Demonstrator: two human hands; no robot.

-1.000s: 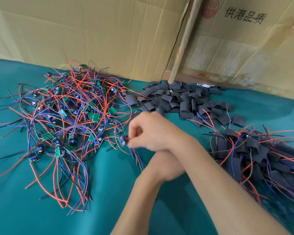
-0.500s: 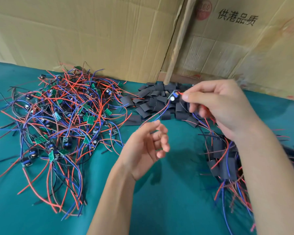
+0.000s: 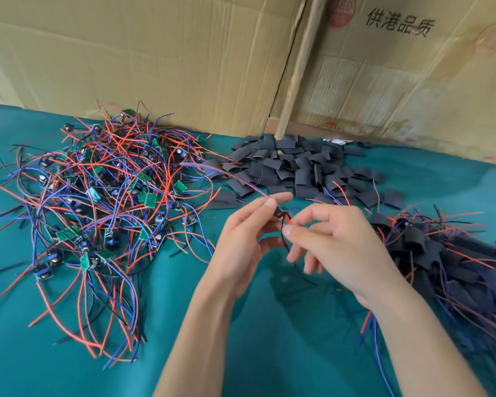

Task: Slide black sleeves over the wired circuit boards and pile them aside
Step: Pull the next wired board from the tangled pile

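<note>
Green small circuit board with red, blue and black wires (image 3: 281, 211) is pinched between left hand (image 3: 245, 245) and right hand (image 3: 335, 247), both closed on it above teal cloth (image 3: 269, 339)

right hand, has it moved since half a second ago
Yes. The right hand dropped from over the loose black sleeves toward the person, meeting the left hand at the wired board.

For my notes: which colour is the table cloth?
Teal green; the table cloth shows clearly in the head view.
</note>
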